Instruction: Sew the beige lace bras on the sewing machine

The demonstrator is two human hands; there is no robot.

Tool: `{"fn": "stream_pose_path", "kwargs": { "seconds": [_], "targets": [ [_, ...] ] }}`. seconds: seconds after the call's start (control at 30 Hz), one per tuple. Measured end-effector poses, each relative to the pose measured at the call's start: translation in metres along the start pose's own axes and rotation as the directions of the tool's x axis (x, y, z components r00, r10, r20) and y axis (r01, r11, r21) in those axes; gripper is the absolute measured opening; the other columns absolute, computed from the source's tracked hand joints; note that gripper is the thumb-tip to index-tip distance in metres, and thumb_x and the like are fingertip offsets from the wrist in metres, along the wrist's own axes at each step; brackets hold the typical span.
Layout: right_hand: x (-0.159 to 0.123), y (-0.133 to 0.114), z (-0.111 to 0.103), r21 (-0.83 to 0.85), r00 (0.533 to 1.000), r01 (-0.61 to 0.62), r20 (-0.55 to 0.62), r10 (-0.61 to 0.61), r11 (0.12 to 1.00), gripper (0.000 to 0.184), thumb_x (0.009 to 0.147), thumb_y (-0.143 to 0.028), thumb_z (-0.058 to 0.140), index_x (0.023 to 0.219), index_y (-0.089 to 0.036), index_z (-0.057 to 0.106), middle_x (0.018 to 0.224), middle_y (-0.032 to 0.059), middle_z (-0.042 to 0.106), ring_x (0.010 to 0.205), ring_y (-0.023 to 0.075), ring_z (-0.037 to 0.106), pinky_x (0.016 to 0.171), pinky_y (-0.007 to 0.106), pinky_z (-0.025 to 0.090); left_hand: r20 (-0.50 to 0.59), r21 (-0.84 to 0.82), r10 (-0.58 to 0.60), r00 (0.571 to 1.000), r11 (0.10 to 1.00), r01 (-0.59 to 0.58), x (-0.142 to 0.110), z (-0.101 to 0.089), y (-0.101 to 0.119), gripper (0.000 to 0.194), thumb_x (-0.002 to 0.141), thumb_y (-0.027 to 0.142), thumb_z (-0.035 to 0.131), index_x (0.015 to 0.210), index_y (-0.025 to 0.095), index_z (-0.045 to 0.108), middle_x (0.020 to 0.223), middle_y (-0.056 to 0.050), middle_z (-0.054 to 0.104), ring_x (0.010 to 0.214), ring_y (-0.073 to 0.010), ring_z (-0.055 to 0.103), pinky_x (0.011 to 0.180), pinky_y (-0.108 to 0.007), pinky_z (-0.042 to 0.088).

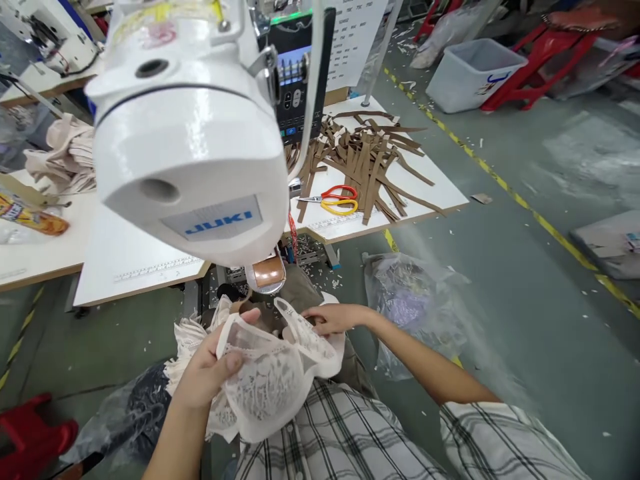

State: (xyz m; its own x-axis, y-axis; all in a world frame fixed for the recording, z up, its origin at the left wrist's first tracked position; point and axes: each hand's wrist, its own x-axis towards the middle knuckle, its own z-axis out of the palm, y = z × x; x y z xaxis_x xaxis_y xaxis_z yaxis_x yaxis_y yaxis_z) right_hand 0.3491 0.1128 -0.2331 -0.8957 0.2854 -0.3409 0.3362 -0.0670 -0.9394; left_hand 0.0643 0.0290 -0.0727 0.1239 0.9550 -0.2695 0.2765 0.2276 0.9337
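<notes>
A cream lace bra (270, 383) lies across my lap, just below the head of a white sewing machine (190, 153). My left hand (220, 363) grips the bra's left cup edge, thumb on top and fingers behind it. At the other cup, my right hand (336, 318) has its fingers closed on the inner side of the lace; the fingertips are partly hidden by the fabric. More cream fabric pieces (187, 347) hang beside my left wrist. The machine's lower end, with a round metal and copper-coloured part (269, 272), sits right above the bra.
Brown fabric strips (367, 163) pile up on the white table to the right, with red-and-yellow-handled scissors (337, 199) at their edge. Plastic bags (407, 300) lie on the floor. A grey bin (473, 77) and red stool (545, 53) stand farther back.
</notes>
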Motion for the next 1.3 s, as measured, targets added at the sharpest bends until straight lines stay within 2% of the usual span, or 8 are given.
{"fn": "stream_pose_path", "kwargs": {
  "seconds": [0.2, 0.33, 0.47, 0.6, 0.73, 0.9, 1.1, 1.3],
  "targets": [
    [0.015, -0.018, 0.007, 0.112, 0.946, 0.253, -0.236, -0.221, 0.961, 0.044, 0.077, -0.059, 0.070, 0.077, -0.015, 0.069, 0.094, 0.0038, 0.063, 0.091, 0.0160, 0.058, 0.081, 0.025, 0.046, 0.032, -0.140, -0.132, 0.991, 0.981, 0.135, 0.009, -0.033, -0.004, 0.073, 0.070, 0.067, 0.071, 0.123, 0.016, 0.069, 0.090, -0.017, 0.074, 0.069, -0.0289, 0.068, 0.059, -0.037, 0.055],
    [-0.027, -0.042, 0.012, 0.211, 0.759, 0.389, -0.626, -0.182, 0.897, 0.058, 0.085, -0.070, 0.054, 0.078, -0.014, 0.065, 0.092, 0.0055, 0.061, 0.077, 0.0143, 0.056, 0.068, 0.026, 0.045, -0.205, 0.452, -0.093, 0.974, 0.874, 0.179, 0.039, -0.048, -0.008, 0.059, 0.082, 0.061, 0.060, 0.122, 0.018, 0.068, 0.100, -0.013, 0.072, 0.093, -0.0330, 0.066, 0.081, -0.044, 0.054],
    [-0.055, -0.078, 0.032, 0.084, 0.647, 0.452, -0.716, -0.261, 0.888, 0.053, 0.092, -0.064, 0.047, 0.085, -0.015, 0.065, 0.088, 0.0050, 0.061, 0.077, 0.0152, 0.055, 0.068, 0.026, 0.043, -0.253, 0.618, 0.214, 0.943, 0.786, -0.013, 0.066, 0.007, -0.019, 0.060, 0.082, 0.058, 0.058, 0.122, 0.014, 0.064, 0.122, -0.019, 0.063, 0.122, -0.0378, 0.052, 0.102, -0.052, 0.041],
    [-0.054, -0.094, 0.043, -0.160, 0.770, 0.348, -0.513, -0.378, 0.924, 0.048, 0.097, -0.055, 0.043, 0.076, -0.016, 0.060, 0.075, 0.0007, 0.057, 0.071, 0.0126, 0.052, 0.068, 0.025, 0.043, 0.270, 0.000, -0.023, 0.963, 1.000, 0.024, 0.069, 0.083, -0.034, 0.050, 0.088, 0.063, 0.050, 0.097, 0.016, 0.067, 0.086, -0.007, 0.066, 0.081, -0.0214, 0.060, 0.075, -0.032, 0.049],
    [-0.062, -0.088, -0.020, -0.348, 0.791, 0.008, -0.571, -0.219, 0.937, 0.033, 0.096, -0.041, 0.052, 0.078, -0.019, 0.067, 0.076, -0.0014, 0.064, 0.071, 0.0110, 0.059, 0.070, 0.023, 0.045, 0.304, -0.144, -0.191, 0.933, 0.959, 0.243, 0.064, 0.104, -0.043, 0.049, 0.087, 0.061, 0.056, 0.067, 0.017, 0.050, 0.062, 0.005, 0.041, 0.058, -0.0101, 0.035, 0.057, -0.023, 0.030],
    [-0.043, -0.099, -0.178, -0.254, 0.282, -0.510, -0.952, -0.119, 0.822, 0.037, 0.102, -0.031, 0.035, 0.117, -0.012, 0.062, 0.120, 0.0169, 0.063, 0.100, 0.0229, 0.060, 0.084, 0.034, 0.046, 0.171, -0.114, -0.221, 0.960, 0.964, 0.242, 0.063, 0.101, -0.038, 0.048, 0.085, 0.064, 0.057, 0.073, 0.017, 0.054, 0.060, 0.006, 0.035, 0.057, -0.0096, 0.029, 0.054, -0.022, 0.024],
    [0.016, -0.135, -0.272, -0.297, 0.309, -0.556, -0.941, -0.139, 0.776, 0.027, 0.087, -0.020, 0.062, 0.111, -0.008, 0.067, 0.123, 0.0219, 0.060, 0.110, 0.0280, 0.054, 0.092, 0.037, 0.042, 0.035, -0.061, -0.138, 0.990, 0.988, 0.140, 0.064, 0.100, -0.020, 0.052, 0.082, 0.065, 0.059, 0.064, 0.017, 0.052, 0.062, 0.003, 0.039, 0.060, -0.0112, 0.033, 0.056, -0.023, 0.028],
    [-0.006, -0.144, -0.229, -0.365, 0.363, -0.503, -0.912, -0.191, 0.783, 0.031, 0.099, -0.021, 0.038, 0.109, -0.010, 0.066, 0.107, 0.0166, 0.068, 0.094, 0.0223, 0.059, 0.081, 0.033, 0.045, -0.024, 0.118, -0.044, 0.999, 0.992, 0.046, 0.047, 0.068, -0.008, 0.047, 0.086, 0.058, 0.057, 0.066, 0.017, 0.061, 0.060, 0.000, 0.050, 0.059, -0.0146, 0.047, 0.055, -0.025, 0.037]
  ]
}}
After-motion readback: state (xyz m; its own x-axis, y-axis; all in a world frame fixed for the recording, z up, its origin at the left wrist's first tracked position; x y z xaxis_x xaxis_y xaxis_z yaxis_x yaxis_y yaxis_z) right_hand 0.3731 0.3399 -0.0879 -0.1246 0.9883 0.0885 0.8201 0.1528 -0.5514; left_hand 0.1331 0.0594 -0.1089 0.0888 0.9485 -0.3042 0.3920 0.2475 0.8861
